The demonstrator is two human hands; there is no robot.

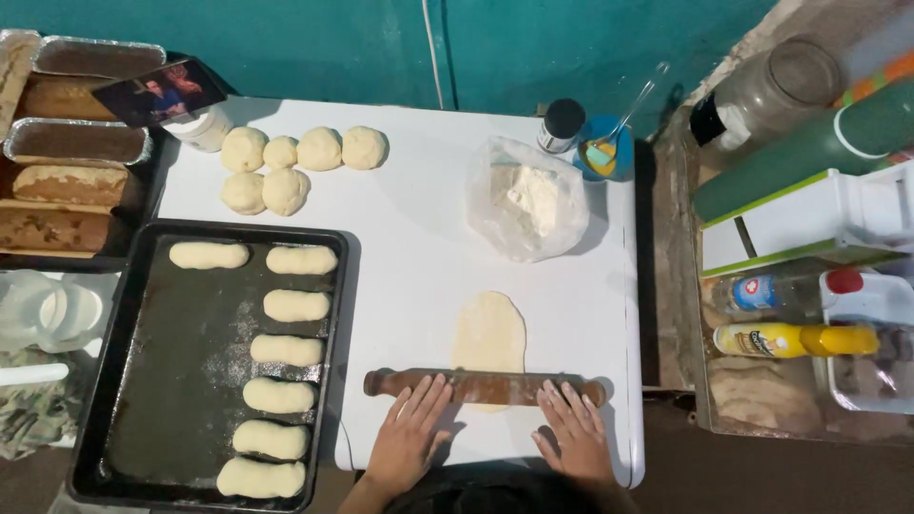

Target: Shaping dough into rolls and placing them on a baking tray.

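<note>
Nearest the lens, left hand (407, 440) and right hand (574, 435), both spread flat with fingers fanned wide, gripping nothing, palms and fingertips pressed against the near side of a brown wooden rolling pin (484, 386). Pin lying crosswise on the white table (419, 247), spanning from beyond the left hand's fingertips to just past the right hand's. Under the pin, between the two hands, an oval sheet of flattened dough (488, 335) stretching away from the fingers. Farther beyond the right hand, an open plastic bag of flour (528, 198), then a dark-capped shaker (560, 125) touching a blue cup with a brush (606, 152). Outward of the left hand, a dark baking tray (171, 381) carrying eight shaped dough logs (278, 395). Far beyond the left hand, six round dough balls (286, 162) clustered on the table.
</note>
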